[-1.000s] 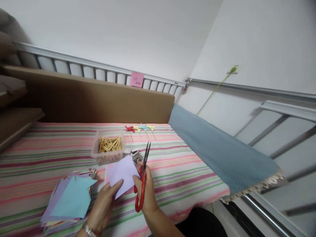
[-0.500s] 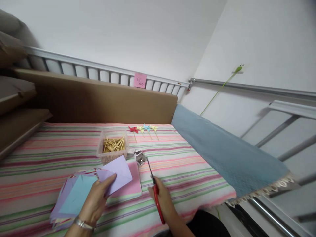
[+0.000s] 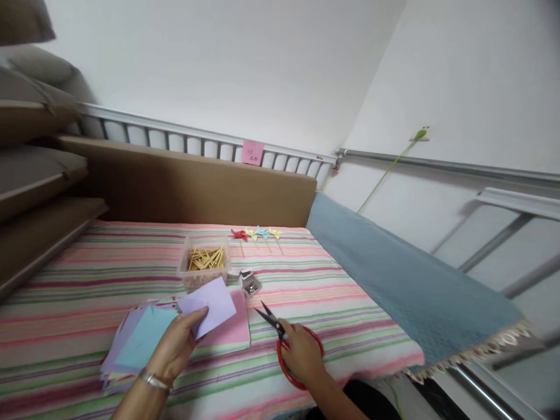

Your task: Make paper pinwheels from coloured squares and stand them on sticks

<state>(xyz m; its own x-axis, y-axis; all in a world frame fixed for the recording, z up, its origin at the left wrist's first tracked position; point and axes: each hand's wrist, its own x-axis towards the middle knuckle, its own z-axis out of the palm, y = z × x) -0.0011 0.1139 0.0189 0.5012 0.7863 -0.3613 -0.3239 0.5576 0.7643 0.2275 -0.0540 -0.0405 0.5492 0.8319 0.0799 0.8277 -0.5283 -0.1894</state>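
Observation:
A square of lilac paper (image 3: 217, 304) is pinched between the thumb and fingers of my left hand (image 3: 177, 344). Red-handled scissors (image 3: 280, 335) are in my right hand (image 3: 301, 356), their dark blades parted and pointing up and left toward the paper without touching it. Under the lilac sheet lies a pink paper pile (image 3: 234, 326). Left of my left hand spreads a stack of coloured paper (image 3: 142, 338) with a light blue sheet on top. Just beyond the blades stands a small open box (image 3: 251, 286) of tiny metallic pieces.
A clear plastic tub (image 3: 186, 268) of short wooden sticks stands behind the papers. Several small paper pinwheels (image 3: 262, 233) lie farther back on the striped cloth (image 3: 341, 309). A brown board (image 3: 196, 189) borders the back, and cardboard boxes (image 3: 39, 169) are piled at left.
The scissors have turned flatter in my right hand and their blades have opened. The lilac paper has turned slightly and now looks flat. The camera view has shifted a little.

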